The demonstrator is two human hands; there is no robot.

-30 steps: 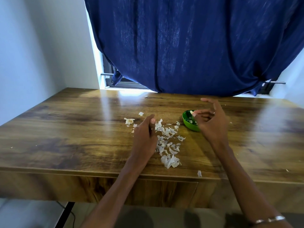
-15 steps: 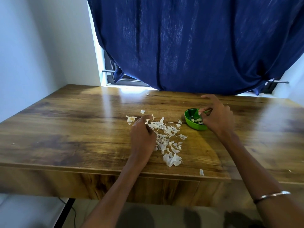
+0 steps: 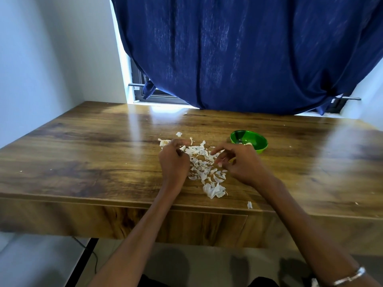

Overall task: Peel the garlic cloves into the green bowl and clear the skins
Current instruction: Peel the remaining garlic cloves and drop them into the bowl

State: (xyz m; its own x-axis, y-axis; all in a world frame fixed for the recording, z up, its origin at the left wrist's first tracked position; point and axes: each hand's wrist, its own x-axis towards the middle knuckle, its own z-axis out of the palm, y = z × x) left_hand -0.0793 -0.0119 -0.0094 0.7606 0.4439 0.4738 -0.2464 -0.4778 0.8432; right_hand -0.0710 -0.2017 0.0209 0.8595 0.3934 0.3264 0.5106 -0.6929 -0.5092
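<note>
A pile of white garlic skins lies spread on the wooden table, near its front edge. My left hand sits at the pile's left side, its fingers curled in around some skins. My right hand hovers over the pile's right side with loosely bent fingers, their tips just above the skins, holding nothing that I can see. Just behind my right hand stands the small green bowl, where a few peeled cloves show at its near edge.
One stray skin lies close to the table's front edge, and a few more lie beyond the pile. A dark blue curtain hangs over the window behind the table. A white wall closes off the left side.
My right hand has come away from the green bowl, moving left and nearer to the skin pile. My left hand stayed at the pile's left edge with its fingers curled in.
</note>
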